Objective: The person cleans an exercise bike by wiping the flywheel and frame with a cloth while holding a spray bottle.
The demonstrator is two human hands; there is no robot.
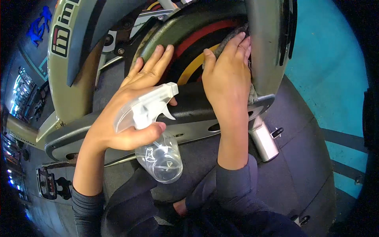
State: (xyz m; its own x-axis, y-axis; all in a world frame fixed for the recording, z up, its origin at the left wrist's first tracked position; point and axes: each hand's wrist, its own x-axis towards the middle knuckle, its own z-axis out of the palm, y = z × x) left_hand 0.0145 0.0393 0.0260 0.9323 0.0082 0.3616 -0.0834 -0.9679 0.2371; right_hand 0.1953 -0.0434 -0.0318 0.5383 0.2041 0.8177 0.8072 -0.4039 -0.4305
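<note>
My left hand (128, 114) holds a clear spray bottle (160, 162) with a white trigger head, the thumb hooked round its neck. Some clear liquid seems to be inside. The fingers of that hand stretch forward against the rounded dark wheel cover (193, 25) of an exercise bike. To the right, my right hand (229, 81) presses a grey cloth (253, 94) against the wheel area, beside the upright frame post. Most of the cloth is hidden under the palm. Red and yellow curved bands (193, 68) show on the wheel between the hands.
A thick olive-grey frame arm (63, 79) curves up at the left. The bike's lower side panel (193, 128) runs below my hands. A silver foot (263, 140) rests on the dark floor at right, near a turquoise floor area (327, 71). A pedal (46, 183) sits lower left.
</note>
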